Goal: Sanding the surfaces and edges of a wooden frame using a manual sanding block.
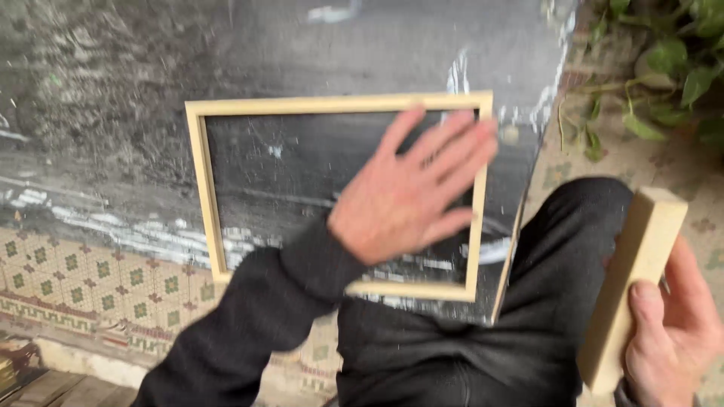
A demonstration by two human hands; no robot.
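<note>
A person looked down at a dark, paint-streaked board (302, 68) that sloped across their lap and served as a worktop. A pale wooden frame (197, 188) lay flat on it, a rectangle whose long sides ran left to right, turned slightly so its right end sat a little higher in the view. The left hand (407, 200) was spread open, fingers fanned toward the upper right, palm down over the frame's right half. It looked pressed there to keep the frame from sliding down the slope, though the hand was blurred, so contact was hard to confirm.

The right hand (671, 339) was closed around the lower end of a pale wooden block (637, 279), thumb across its front. The block stood nearly upright, its long axis tilted to the upper right, held well apart from the frame. A dark trouser leg (573, 249) lay between them. Patterned floor tiles (90, 271) showed at lower left, green leaves (671, 68) at upper right.
</note>
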